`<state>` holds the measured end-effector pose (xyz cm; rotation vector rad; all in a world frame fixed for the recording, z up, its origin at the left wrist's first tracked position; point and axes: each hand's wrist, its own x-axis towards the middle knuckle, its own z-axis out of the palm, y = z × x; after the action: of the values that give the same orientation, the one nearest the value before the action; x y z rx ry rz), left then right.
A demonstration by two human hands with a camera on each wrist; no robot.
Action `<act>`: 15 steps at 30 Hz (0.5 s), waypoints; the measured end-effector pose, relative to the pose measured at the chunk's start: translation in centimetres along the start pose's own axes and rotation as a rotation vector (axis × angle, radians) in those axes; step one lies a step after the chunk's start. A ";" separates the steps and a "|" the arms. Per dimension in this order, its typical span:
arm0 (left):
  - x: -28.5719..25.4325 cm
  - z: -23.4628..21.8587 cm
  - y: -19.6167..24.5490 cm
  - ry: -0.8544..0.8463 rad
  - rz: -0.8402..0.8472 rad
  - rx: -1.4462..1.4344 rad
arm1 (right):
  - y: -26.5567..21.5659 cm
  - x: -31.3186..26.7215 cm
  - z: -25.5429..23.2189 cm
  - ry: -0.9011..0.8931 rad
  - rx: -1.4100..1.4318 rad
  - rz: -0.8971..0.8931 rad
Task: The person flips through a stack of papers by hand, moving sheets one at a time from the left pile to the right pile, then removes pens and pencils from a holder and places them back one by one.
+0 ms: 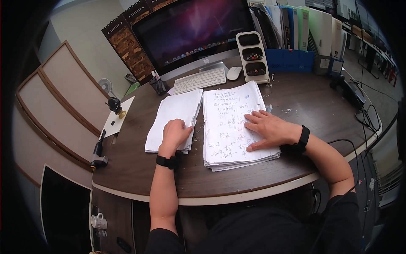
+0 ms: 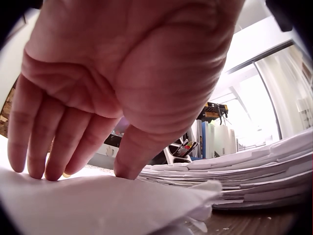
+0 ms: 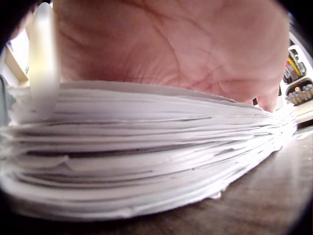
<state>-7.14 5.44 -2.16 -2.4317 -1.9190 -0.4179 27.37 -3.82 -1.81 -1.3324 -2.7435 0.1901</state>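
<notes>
Hands (image 1: 174,134) (image 1: 275,129) on papers (image 1: 175,111) (image 1: 226,122), left fingers (image 2: 41,142) apparently touching

Cannot read most of the small handwriting on the written stack (image 1: 220,122), partly covered by the right grip (image 1: 272,129). Cannot see the bench (image 1: 139,169) beneath that stack or beneath the plain stack (image 1: 175,112). Too small to tell apart: the icons along the monitor (image 1: 190,29), cut off by the head view's top edge, and the labels on the folders (image 1: 298,25). Cut off by the left wrist view's top edge: the left grip (image 2: 117,63). Mostly hidden in the right wrist view: the right grip's fingers. Cannot name the blurred pale streak (image 3: 45,58) there.
</notes>
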 end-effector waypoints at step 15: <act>0.0 0.2 0.9 0.082 -0.045 0.001 | 0.0 0.1 0.0 -0.015 -0.008 0.014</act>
<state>-6.26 5.25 -2.27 -2.3350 -1.9438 -0.5088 27.28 -3.75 -1.83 -1.3576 -2.7509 0.1904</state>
